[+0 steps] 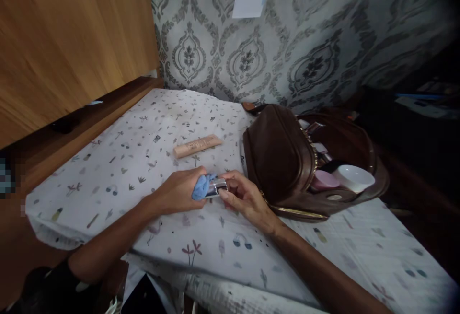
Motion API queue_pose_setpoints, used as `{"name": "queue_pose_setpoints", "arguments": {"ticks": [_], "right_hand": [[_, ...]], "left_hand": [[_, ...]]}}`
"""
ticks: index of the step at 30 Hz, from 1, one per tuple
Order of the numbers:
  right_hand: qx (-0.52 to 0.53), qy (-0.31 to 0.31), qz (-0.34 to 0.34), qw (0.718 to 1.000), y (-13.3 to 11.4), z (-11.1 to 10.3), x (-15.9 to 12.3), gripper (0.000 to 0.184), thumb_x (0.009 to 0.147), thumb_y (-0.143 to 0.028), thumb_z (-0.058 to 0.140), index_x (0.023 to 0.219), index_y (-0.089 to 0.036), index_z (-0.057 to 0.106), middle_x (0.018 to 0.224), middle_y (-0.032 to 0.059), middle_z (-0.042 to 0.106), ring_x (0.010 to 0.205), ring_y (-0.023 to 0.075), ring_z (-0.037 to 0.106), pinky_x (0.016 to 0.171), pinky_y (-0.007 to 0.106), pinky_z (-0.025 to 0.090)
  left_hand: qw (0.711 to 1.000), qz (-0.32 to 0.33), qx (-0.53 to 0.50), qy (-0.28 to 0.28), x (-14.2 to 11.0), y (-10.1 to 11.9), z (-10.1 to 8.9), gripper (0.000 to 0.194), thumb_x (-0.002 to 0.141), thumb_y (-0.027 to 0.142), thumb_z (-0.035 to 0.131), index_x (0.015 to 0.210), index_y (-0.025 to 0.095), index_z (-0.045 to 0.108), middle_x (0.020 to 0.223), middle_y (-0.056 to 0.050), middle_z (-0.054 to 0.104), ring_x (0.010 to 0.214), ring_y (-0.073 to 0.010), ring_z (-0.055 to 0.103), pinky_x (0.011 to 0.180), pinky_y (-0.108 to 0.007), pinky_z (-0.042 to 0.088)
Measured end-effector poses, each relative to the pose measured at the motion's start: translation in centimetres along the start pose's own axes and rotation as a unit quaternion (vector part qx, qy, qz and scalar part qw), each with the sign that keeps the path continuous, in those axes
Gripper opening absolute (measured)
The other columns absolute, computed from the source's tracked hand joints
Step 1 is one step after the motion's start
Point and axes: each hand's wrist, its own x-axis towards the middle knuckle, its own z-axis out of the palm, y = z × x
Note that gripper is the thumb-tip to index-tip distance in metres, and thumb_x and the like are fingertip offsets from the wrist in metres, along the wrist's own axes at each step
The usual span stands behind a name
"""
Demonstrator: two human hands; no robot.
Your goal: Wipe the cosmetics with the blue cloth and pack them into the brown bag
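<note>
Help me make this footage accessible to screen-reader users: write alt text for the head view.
A person's left hand holds a blue cloth against a small shiny silver object, which the right hand grips, over a printed white cover. Beyond the hands lies a beige tube; to the right, an open brown bag holds pink and white round items.

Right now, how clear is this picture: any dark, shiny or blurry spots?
Head view: dim overall, nearly black along the right side; head view: highlights on the held silver object and gold zipper; head view: wallpaper slants and smears toward the right, print on the tube is too soft to read.
</note>
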Motion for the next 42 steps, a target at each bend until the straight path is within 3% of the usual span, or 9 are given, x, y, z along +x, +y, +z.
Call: {"name": "queue_pose_setpoints", "arguments": {"ticks": [5, 10, 13, 16, 22, 26, 30, 36, 42], "right_hand": [[-0.049, -0.017, -0.069, 0.996, -0.3, -0.5, -0.4, 0.040, 0.089, -0.047, 0.069, 0.121, -0.025, 0.060, 0.104, 0.0056, 0.065, 0.092, 0.0201, 0.062, 0.076, 0.032, 0.051], [-0.057, -0.016, -0.068, 0.996, -0.3, -0.6, -0.5, 0.075, 0.084, -0.044, 0.073, 0.147, -0.028, 0.036, 0.124, 0.0098, 0.059, 0.107, 0.0236, 0.061, 0.079, 0.034, 0.051], [-0.047, 0.010, -0.046, 0.998, 0.2, -0.6, -0.1, 0.081, 0.080, -0.049, 0.075, 0.147, -0.026, 0.035, 0.122, 0.0106, 0.057, 0.103, 0.0234, 0.063, 0.076, 0.034, 0.053], [-0.041, 0.033, -0.039, 0.998, 0.9, -0.7, 0.4, 0.081, 0.074, -0.047, 0.080, 0.141, -0.025, 0.041, 0.115, 0.0086, 0.058, 0.094, 0.0210, 0.066, 0.071, 0.032, 0.053], [-0.043, 0.044, -0.039, 0.997, 1.4, -0.7, 0.7, 0.052, 0.083, -0.028, 0.065, 0.133, -0.025, 0.051, 0.108, 0.0060, 0.061, 0.085, 0.0177, 0.064, 0.063, 0.028, 0.051], [-0.014, -0.009, -0.052, 0.999, 0.1, -0.5, -0.1, 0.061, 0.082, -0.023, 0.064, 0.140, -0.027, 0.045, 0.119, 0.0062, 0.061, 0.107, 0.0222, 0.061, 0.076, 0.030, 0.052], [-0.021, -0.026, -0.079, 0.996, -0.5, -0.1, -0.4, 0.067, 0.084, -0.037, 0.070, 0.144, -0.027, 0.043, 0.120, 0.0060, 0.060, 0.110, 0.0220, 0.060, 0.088, 0.034, 0.051], [-0.032, 0.047, -0.082, 0.995, 0.8, -0.1, 0.8, 0.043, 0.081, -0.047, 0.074, 0.115, -0.022, 0.064, 0.106, 0.0063, 0.066, 0.089, 0.0188, 0.062, 0.067, 0.028, 0.051], [-0.010, 0.050, -0.097, 0.994, 1.3, -0.2, 1.0, 0.048, 0.079, -0.040, 0.077, 0.123, -0.026, 0.063, 0.114, 0.0067, 0.065, 0.091, 0.0183, 0.064, 0.063, 0.026, 0.051]], "left_hand": [[0.991, -0.027, -0.124, -0.042, -0.2, 0.2, -1.0, 0.022, 0.073, 0.029, 0.066, 0.086, 0.023, 0.049, 0.075, 0.004, 0.055, 0.066, -0.0149, 0.053, 0.059, -0.026, 0.039], [0.998, -0.020, -0.057, 0.020, -0.4, 0.0, 0.0, 0.024, 0.071, 0.028, 0.067, 0.086, 0.023, 0.049, 0.072, 0.005, 0.055, 0.063, -0.0144, 0.053, 0.056, -0.026, 0.037], [0.999, -0.002, -0.038, 0.023, -0.6, 0.1, 0.5, 0.023, 0.072, 0.028, 0.067, 0.084, 0.023, 0.048, 0.072, 0.005, 0.054, 0.062, -0.0141, 0.051, 0.057, -0.026, 0.036], [0.996, 0.004, -0.082, 0.046, -0.7, 0.4, 0.2, 0.027, 0.073, 0.033, 0.067, 0.085, 0.023, 0.045, 0.073, 0.005, 0.051, 0.064, -0.0135, 0.049, 0.060, -0.025, 0.039], [0.990, 0.000, -0.117, 0.078, -0.8, 0.6, -0.2, 0.031, 0.071, 0.036, 0.068, 0.086, 0.022, 0.045, 0.073, 0.005, 0.049, 0.064, -0.0130, 0.048, 0.061, -0.026, 0.040], [0.993, 0.015, -0.075, 0.085, -0.7, 0.1, 0.5, 0.030, 0.072, 0.034, 0.068, 0.089, 0.022, 0.046, 0.075, 0.005, 0.051, 0.065, -0.0130, 0.048, 0.061, -0.026, 0.039], [0.995, 0.034, -0.028, 0.094, -0.7, -0.2, 1.0, 0.028, 0.073, 0.034, 0.069, 0.087, 0.023, 0.047, 0.074, 0.004, 0.057, 0.065, -0.0141, 0.052, 0.060, -0.026, 0.038], [0.988, 0.051, 0.034, 0.141, -0.5, -0.1, 1.0, 0.025, 0.072, 0.033, 0.066, 0.089, 0.022, 0.051, 0.077, 0.002, 0.060, 0.066, -0.0160, 0.057, 0.061, -0.028, 0.041], [0.985, 0.056, 0.048, 0.158, -0.5, -0.4, 0.8, 0.030, 0.072, 0.033, 0.067, 0.096, 0.022, 0.052, 0.082, 0.000, 0.065, 0.072, -0.0183, 0.061, 0.065, -0.030, 0.045]]}}
